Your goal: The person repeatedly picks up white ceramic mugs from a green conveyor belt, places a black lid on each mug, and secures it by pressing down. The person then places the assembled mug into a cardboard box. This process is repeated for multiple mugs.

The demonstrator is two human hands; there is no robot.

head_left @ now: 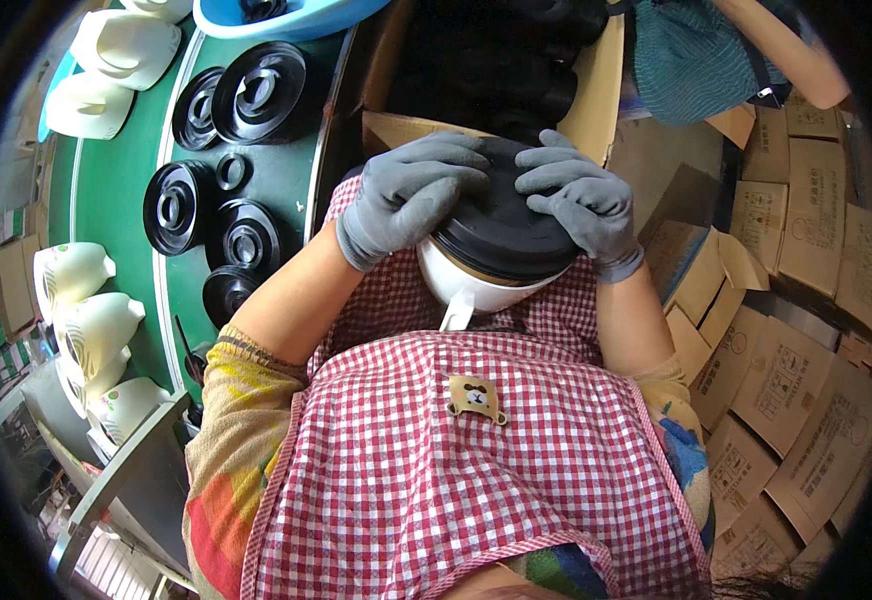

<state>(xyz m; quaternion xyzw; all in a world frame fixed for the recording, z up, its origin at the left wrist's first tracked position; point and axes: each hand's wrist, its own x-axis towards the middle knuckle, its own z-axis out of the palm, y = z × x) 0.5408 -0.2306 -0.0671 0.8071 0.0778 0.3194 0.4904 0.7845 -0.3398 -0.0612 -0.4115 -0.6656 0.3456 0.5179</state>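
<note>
Grey gloves: both hands wear them and press down on 1 black lid (501,215).
Left hand (408,196): fingers spread and curled over the lid's left edge, gripping it.
Right hand (581,200): fingers bent over the lid's right edge, gripping it.
Black lid: round, seated on top of a white kettle body (476,290), held just above the lap.
White kettle body: rests against a red-and-white checked apron (476,470); only its upper wall and a white tab show below the lid.
Cardboard box (596,100): open, directly beyond the hands, filled with dark parts too shadowed to tell apart.
Green belt (116,190): runs along the person's left side, well apart from the hands.
Loose black lids (261,92): several lie on the belt, some overlapping.
White kettle shells (124,48): stand along the belt's far edge, more at the lower left.
Blue tub (286,20): at the belt's top end.
Flat cartons (806,390): stacked on the person's right.
Another person (736,50): teal garment and bare arm, upper right.
</note>
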